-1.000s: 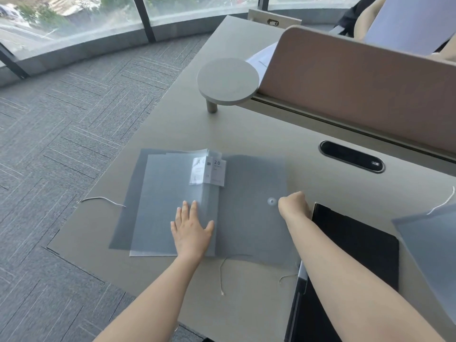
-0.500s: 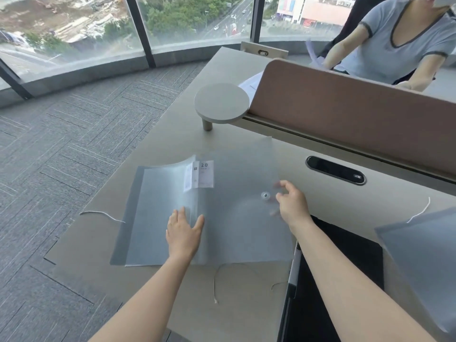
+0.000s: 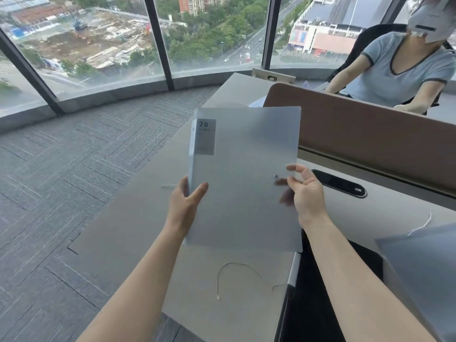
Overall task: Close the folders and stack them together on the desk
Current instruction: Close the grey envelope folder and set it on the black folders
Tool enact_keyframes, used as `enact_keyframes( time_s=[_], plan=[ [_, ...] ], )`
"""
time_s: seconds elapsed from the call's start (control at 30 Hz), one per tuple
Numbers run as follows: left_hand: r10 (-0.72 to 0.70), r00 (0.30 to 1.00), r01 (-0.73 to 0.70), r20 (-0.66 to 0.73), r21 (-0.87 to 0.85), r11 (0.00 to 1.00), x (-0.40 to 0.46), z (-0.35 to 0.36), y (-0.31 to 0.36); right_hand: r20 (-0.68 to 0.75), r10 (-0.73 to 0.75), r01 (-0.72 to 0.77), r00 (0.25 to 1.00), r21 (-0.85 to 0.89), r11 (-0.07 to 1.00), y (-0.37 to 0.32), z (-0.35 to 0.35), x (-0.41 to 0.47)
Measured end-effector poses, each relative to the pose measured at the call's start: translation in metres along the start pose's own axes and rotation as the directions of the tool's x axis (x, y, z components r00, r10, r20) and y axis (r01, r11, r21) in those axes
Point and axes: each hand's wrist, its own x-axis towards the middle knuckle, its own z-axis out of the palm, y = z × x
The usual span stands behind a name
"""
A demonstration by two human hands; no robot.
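Fingers (image 3: pixel 197 191) of left hand (image 3: pixel 183 206) pinching closed frosted grey folder (image 3: pixel 244 174) at its spine, label at 11 o'clock, right hand (image 3: pixel 304 191) loosely open at 3 o'clock edge, held above desk (image 3: pixel 138 218).

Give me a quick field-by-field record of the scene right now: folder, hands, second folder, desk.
folder in hand: translucent grey folder, closed, lifted off the desk, label "20" at top left
left hand: gripping the spine edge near the bottom
right hand: fingers spread at the right edge, grip unclear
second folder: lying at far right, partly out of frame
string: loose, trailing on the desk
stack: not yet formed
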Motion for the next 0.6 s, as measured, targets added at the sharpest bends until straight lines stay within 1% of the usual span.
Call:
enact_keyframes(
  time_s=[0.13, 0.23, 0.33, 0.5, 0.6],
  plan=[
    [0.000, 0.996, 0.014, 0.084, -0.162, 0.987, -0.003, -0.010, 0.012, 0.022, -0.036, 0.034, 0.999, 0.045, 0.998, -0.012, 0.000, -0.009],
    [-0.010, 0.991, 0.039, 0.130, -0.223, 0.974, -0.005, -0.014, 0.012, 0.042, -0.049, 0.047, 0.998, 0.043, 0.998, -0.014, -0.001, -0.012],
    [-0.058, 0.985, 0.102, 0.164, -0.275, 0.956, -0.008, -0.015, 0.001, 0.048, -0.034, 0.033, 0.998, 0.022, 0.999, -0.008, -0.002, -0.012],
    [-0.146, 0.970, 0.205, 0.192, -0.335, 0.920, -0.016, -0.011, -0.022, 0.032, 0.041, -0.039, 0.999, -0.069, 0.997, 0.020, -0.006, -0.009],
    [-0.194, 0.956, 0.263, 0.218, -0.355, 0.897, -0.020, -0.008, -0.035, 0.059, 0.149, -0.140, 0.987, -0.134, 0.981, 0.040, -0.008, -0.007]
  ],
)
